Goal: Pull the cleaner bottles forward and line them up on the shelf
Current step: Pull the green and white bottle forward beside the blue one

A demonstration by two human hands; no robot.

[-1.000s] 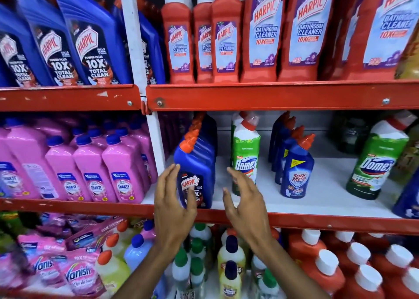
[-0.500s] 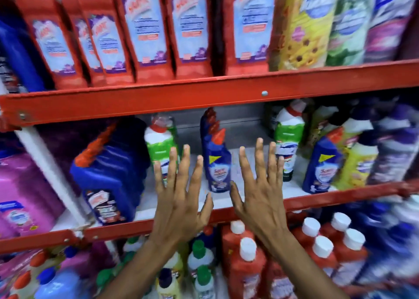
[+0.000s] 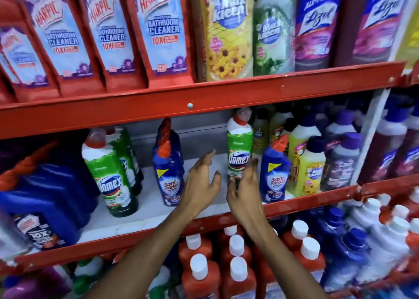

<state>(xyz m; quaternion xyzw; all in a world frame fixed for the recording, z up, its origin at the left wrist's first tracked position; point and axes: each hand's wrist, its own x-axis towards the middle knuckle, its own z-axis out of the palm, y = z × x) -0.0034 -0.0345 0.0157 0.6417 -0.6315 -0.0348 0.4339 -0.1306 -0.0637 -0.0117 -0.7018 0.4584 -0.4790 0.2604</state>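
Note:
A green Domex bottle (image 3: 239, 148) stands upright, set back on the white middle shelf (image 3: 149, 215). My right hand (image 3: 246, 191) wraps its base, thumb on the left side and fingers on the right. My left hand (image 3: 201, 184) hovers open just left of it, fingers spread, touching nothing. A blue Sani Fresh bottle (image 3: 169, 176) and another Domex bottle (image 3: 111, 181) stand nearer the front on the left, each with more behind it. A second Sani Fresh bottle (image 3: 275, 177) stands at the right, close to my right hand.
Dark blue Harpic bottles (image 3: 45, 196) fill the shelf's left end; yellow Max Kleen bottles (image 3: 310, 169) and purple ones crowd the right. The red upper shelf beam (image 3: 204, 103) hangs low over the bottle tops. Red bottles with white caps (image 3: 199, 273) stand below.
My view has swung right along the shelf. Both hands moved from in front of the shelf edge in over it, and my right hand closed around the back Domex bottle's base.

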